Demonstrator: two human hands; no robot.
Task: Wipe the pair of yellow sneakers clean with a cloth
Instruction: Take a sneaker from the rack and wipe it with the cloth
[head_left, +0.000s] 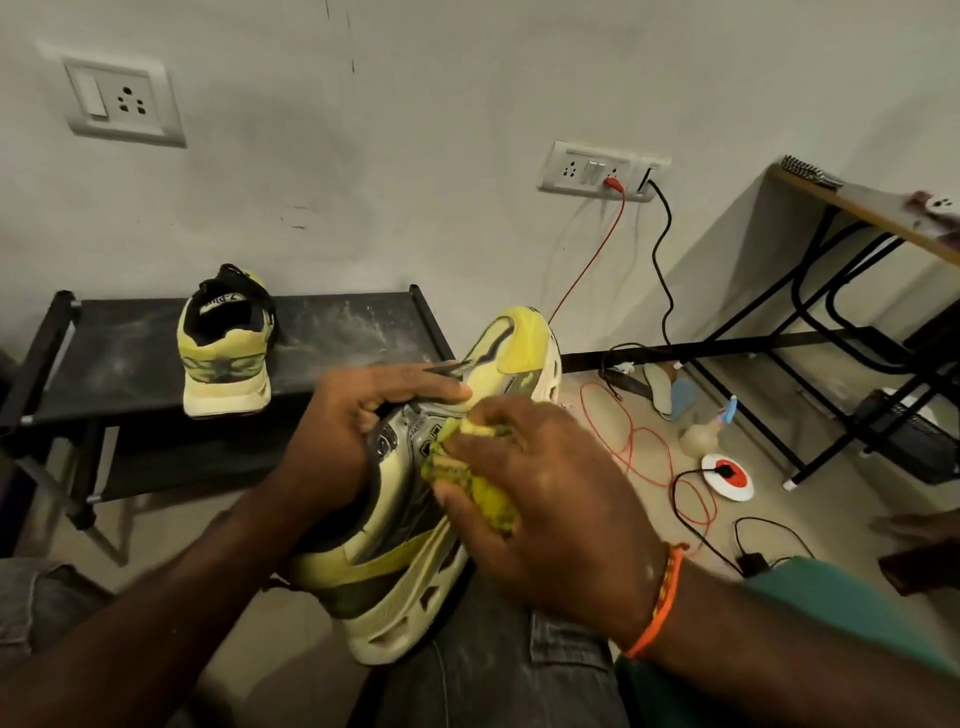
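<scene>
The left hand grips a yellow and silver mesh sneaker with a thick cream cut-out sole at its collar and tongue: the fingers curl over the top of the laces toward the toe while the thumb side wraps the opening. This sneaker lies tilted on the person's lap, heel low and toward the viewer, toe raised and pointing away toward the wall. The right hand, with an orange thread band at the wrist, clutches a crumpled yellow cloth with dark smudges; its fingers are curled round the wad and press it against the silver side panel of the held sneaker, just beside the laces.

The second yellow sneaker with a black lining stands upright behind and to the left of the held sneaker, heel toward the viewer, on the top tier of a dusty black metal rack. White lettering shows on its insole, too small and foreshortened to read. No brand mark on the held sneaker is legible.

To the right of the held sneaker, a red cable and a black cable hang from a white wall socket plate down to the floor, where a round white and red extension socket lies. Farther right stands a wooden-topped counter on black metal legs.
</scene>
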